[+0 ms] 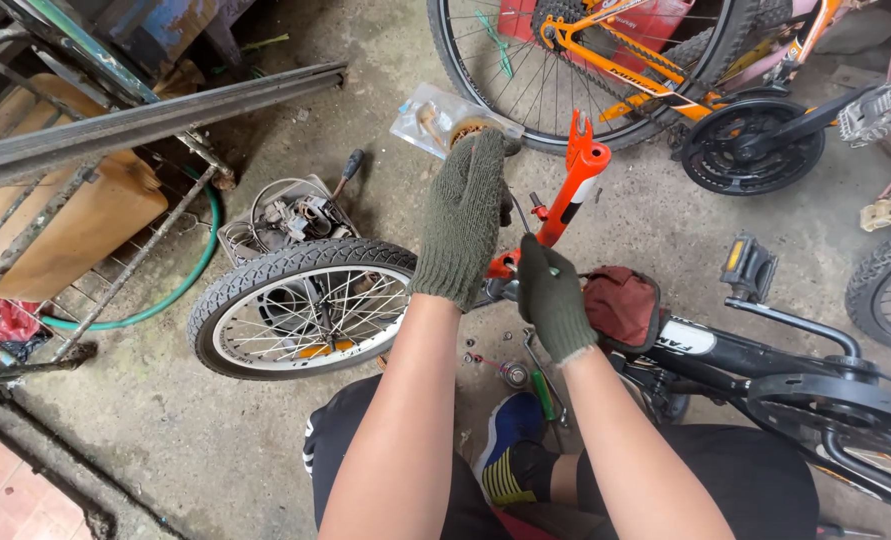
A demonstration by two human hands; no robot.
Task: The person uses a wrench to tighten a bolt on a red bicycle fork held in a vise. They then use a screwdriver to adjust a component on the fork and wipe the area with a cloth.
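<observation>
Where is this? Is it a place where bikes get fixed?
Probably yes, a small bicycle repair spot on a rough concrete floor. A loose small wheel lies there, an orange bicycle stands behind, and small tools lie below the gloved left hand and right hand, which work at an orange fork.

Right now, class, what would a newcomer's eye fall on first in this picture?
Two green-gloved hands meet at centre: the left hand raised, the right hand gripping the base of a bright orange fork. A small spoked wheel lies left of them, and an orange bicycle stands behind.
</observation>
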